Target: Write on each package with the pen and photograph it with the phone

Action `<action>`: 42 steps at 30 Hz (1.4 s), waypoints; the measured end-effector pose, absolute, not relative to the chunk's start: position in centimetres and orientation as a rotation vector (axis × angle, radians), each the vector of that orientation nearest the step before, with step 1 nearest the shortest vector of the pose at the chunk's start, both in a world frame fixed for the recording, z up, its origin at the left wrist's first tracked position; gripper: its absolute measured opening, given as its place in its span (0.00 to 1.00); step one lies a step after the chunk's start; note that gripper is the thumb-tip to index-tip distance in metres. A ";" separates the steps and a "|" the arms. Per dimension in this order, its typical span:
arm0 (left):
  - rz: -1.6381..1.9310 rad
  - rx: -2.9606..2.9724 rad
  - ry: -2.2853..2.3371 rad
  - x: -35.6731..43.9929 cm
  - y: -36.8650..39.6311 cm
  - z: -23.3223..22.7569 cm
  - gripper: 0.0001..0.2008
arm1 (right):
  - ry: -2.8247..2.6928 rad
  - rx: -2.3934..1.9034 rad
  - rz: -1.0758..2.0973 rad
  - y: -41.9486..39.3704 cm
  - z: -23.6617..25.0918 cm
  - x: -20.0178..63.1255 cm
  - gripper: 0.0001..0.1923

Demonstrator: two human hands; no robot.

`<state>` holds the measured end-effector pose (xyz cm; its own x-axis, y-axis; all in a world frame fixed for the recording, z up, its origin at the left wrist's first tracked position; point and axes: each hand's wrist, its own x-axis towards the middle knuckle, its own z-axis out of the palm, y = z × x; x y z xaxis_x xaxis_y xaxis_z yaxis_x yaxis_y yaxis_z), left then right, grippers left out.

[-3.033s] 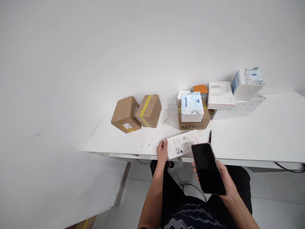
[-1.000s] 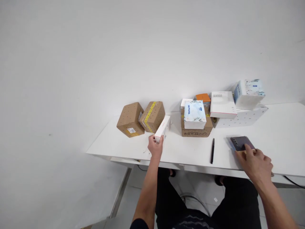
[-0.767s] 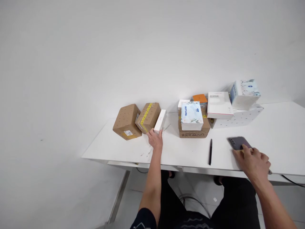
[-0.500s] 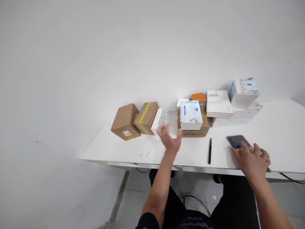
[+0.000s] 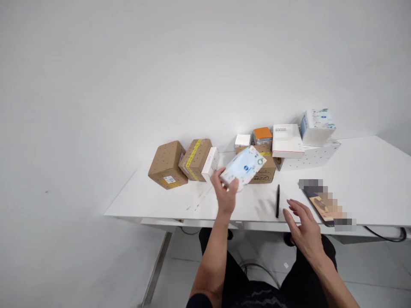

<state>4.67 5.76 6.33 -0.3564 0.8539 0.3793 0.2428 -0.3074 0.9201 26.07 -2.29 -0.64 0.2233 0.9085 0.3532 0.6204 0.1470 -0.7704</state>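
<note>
My left hand [image 5: 225, 192] grips the near left end of a blue-and-white floral tissue pack [image 5: 244, 167], holding it tilted in front of a brown carton [image 5: 269, 171]. To the right, my right hand [image 5: 303, 226] is empty, its fingers apart over the table's front edge. A black pen [image 5: 278, 201] lies just left of those fingers. On the other side of my right hand rests a smartphone [image 5: 321, 206], screen up and partly blurred out.
On the white table [image 5: 167, 205], two brown cartons [image 5: 168, 164] and a slim white box [image 5: 210, 163] stand left. Small white [image 5: 242, 140] and orange [image 5: 262, 133] boxes sit behind the pack. A power bank box [image 5: 287, 140] and another tissue pack [image 5: 317, 127] rest on a spotted white box [image 5: 310, 157].
My left hand has taken the tissue pack off the brown carton and tilted it. My right hand has let go of the phone and moved left; the phone now shows its screen.
</note>
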 end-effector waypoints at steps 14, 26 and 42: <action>1.390 1.016 1.402 -0.6 0.5 -4.9 0.32 | -1.610 -1.569 0.877 -3.6 -5.4 20.3 0.29; 1.372 1.159 1.505 -0.4 -0.9 -5.5 0.18 | -1.688 -1.504 0.596 -3.7 -6.9 20.1 0.24; 1.165 1.144 1.547 0.3 -0.1 -3.1 0.22 | -1.357 -1.599 0.959 -4.0 -3.6 20.9 0.30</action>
<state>0.29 -0.15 -3.07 -0.2063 0.9726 -0.1069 0.1659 0.1424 0.9758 20.92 -3.97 -3.61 0.1325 0.9901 -0.0457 0.3735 -0.0926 -0.9230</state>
